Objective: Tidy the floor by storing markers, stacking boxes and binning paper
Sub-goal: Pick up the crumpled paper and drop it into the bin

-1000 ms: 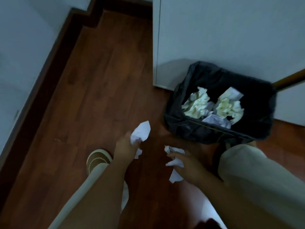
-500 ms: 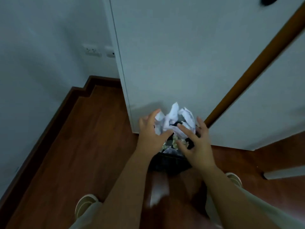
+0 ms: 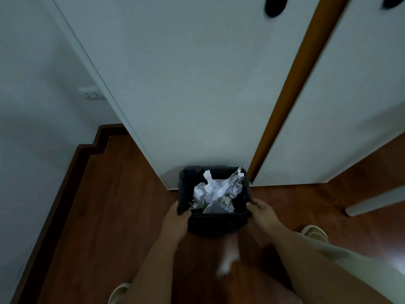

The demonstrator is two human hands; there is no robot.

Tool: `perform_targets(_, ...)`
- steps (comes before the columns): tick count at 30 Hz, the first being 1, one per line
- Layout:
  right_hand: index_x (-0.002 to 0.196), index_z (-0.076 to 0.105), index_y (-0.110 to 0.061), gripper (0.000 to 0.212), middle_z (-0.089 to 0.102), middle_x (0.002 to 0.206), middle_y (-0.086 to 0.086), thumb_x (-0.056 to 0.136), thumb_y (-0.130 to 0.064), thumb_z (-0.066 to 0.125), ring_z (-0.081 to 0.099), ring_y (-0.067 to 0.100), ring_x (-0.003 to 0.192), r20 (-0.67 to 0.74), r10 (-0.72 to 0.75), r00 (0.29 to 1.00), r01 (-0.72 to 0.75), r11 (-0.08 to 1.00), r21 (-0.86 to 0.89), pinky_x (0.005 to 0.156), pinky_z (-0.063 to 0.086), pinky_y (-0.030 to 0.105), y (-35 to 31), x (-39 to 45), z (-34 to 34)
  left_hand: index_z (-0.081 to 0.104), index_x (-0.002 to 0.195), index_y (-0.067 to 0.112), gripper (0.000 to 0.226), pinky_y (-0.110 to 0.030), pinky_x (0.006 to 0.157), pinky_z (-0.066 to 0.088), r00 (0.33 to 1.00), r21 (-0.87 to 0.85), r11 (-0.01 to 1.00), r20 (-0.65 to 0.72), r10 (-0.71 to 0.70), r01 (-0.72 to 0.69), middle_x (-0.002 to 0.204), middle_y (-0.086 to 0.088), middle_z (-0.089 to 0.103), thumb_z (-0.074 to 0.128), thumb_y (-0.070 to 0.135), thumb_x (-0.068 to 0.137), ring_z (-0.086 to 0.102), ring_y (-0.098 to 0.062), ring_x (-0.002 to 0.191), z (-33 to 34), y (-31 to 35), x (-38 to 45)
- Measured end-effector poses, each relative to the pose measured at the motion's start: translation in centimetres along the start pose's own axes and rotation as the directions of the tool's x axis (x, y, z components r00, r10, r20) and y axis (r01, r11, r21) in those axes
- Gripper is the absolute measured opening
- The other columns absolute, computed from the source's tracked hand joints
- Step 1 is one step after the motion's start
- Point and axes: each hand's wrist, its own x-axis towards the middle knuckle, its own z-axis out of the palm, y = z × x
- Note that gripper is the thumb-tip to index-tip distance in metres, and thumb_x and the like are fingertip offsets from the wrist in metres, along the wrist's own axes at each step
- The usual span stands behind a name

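Observation:
A black lined bin (image 3: 213, 224) stands on the wooden floor against a white cabinet, filled with crumpled white paper (image 3: 215, 190). My left hand (image 3: 176, 218) grips the bin's near-left rim, thumb hooked over the liner. My right hand (image 3: 262, 210) holds the near-right rim. A blurred white scrap of paper (image 3: 229, 254) lies on the floor just in front of the bin, between my forearms. No markers or boxes are in view.
White cabinet doors (image 3: 186, 84) with a wooden strip (image 3: 285, 95) rise right behind the bin. A white wall (image 3: 32, 128) with a socket (image 3: 92, 94) and dark skirting runs along the left. My slippered feet (image 3: 314, 232) show at both lower sides.
My hands dropped the crumpled paper into the bin, then moved down to grip its left and right rims. The view rose as I stood up.

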Motion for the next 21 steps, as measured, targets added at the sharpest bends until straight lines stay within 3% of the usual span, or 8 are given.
perform_targets(4,0.111,0.063,-0.011,0.022,0.069,0.097,0.012,0.090,-0.004,0.057,0.069,0.031,0.085,-0.079,0.036,0.996,-0.038,0.999,-0.013,0.080,0.058,0.049,0.8,0.2,-0.5,0.059,0.133,0.011,0.038,-0.035,0.106,0.040,0.991,0.238,0.968,-0.129,-0.046,0.076,0.137,-0.007,0.057,0.053,0.025,0.098,0.053,-0.025,0.124,0.4,-0.5,0.9)
perform_targets(8,0.107,0.064,-0.014,0.026,0.069,0.092,0.012,0.087,0.000,0.054,0.068,0.031,0.082,-0.163,0.068,0.984,-0.069,0.998,-0.002,0.074,0.060,0.045,1.0,-0.5,-4.0,0.066,0.122,0.007,0.035,-0.031,0.100,0.045,0.998,0.369,0.928,-0.066,-0.016,0.040,0.124,-0.009,0.066,0.064,0.023,0.091,0.062,-0.024,0.113,2.8,1.1,0.5)
perform_targets(10,0.109,0.065,-0.015,0.031,0.069,0.092,0.011,0.086,0.002,0.054,0.067,0.031,0.081,-0.216,0.047,0.975,-0.053,0.998,-0.021,0.072,0.059,0.040,1.0,-0.6,-6.6,0.066,0.119,0.003,0.034,-0.033,0.092,0.052,0.999,0.305,0.951,-0.039,-0.034,0.045,0.109,-0.012,0.071,0.068,0.017,0.088,0.069,-0.023,0.094,5.4,2.0,0.2)
perform_targets(12,0.107,0.065,-0.021,0.034,0.069,0.091,0.009,0.084,0.001,0.055,0.067,0.030,0.083,-0.274,0.022,0.962,-0.026,1.000,-0.010,0.080,0.058,0.043,1.1,-0.6,-9.3,0.064,0.117,0.002,0.032,-0.036,0.085,0.057,0.998,0.234,0.971,-0.004,-0.059,0.059,0.098,-0.013,0.072,0.069,0.014,0.088,0.070,-0.020,0.078,8.5,3.0,-0.4)
perform_targets(14,0.111,0.063,-0.026,0.040,0.070,0.099,0.006,0.081,-0.001,0.057,0.067,0.028,0.091,-0.339,-0.019,0.940,0.020,1.000,0.001,0.089,0.054,0.048,1.6,-0.7,-12.1,0.063,0.119,0.002,0.032,-0.036,0.082,0.059,0.998,0.158,0.985,0.014,-0.066,0.063,0.097,-0.010,0.070,0.068,0.011,0.089,0.070,-0.017,0.074,11.8,4.0,-1.0)
perform_targets(16,0.125,0.057,-0.022,0.048,0.068,0.111,0.004,0.081,-0.001,0.058,0.064,0.026,0.101,-0.397,-0.045,0.917,0.050,0.999,0.002,0.094,0.051,0.044,1.7,-1.1,-14.8,0.062,0.120,0.001,0.033,-0.038,0.082,0.059,0.997,0.094,0.993,0.025,-0.069,0.067,0.094,-0.008,0.068,0.068,0.010,0.089,0.071,-0.018,0.076,15.4,5.4,-1.4)
perform_targets(19,0.136,0.051,-0.013,0.052,0.065,0.112,0.005,0.085,-0.002,0.057,0.062,0.022,0.101,-0.385,-0.093,0.918,0.070,0.995,-0.074,0.084,0.045,0.027,1.5,-1.1,-19.3,0.062,0.118,0.003,0.032,-0.040,0.081,0.060,0.996,0.054,0.996,0.058,-0.074,0.071,0.091,-0.007,0.069,0.069,0.010,0.088,0.071,-0.019,0.077,21.1,7.7,-1.9)
perform_targets(21,0.140,0.045,-0.012,0.056,0.063,0.121,0.007,0.086,-0.008,0.058,0.062,0.024,0.105,-0.355,-0.066,0.933,0.034,0.995,-0.096,0.082,0.046,0.028,1.5,-0.2,-21.9,0.063,0.115,0.005,0.029,-0.042,0.083,0.059,0.996,0.081,0.996,0.070,-0.054,0.048,0.087,-0.004,0.069,0.070,0.011,0.087,0.071,-0.018,0.075,24.3,9.2,-1.9)
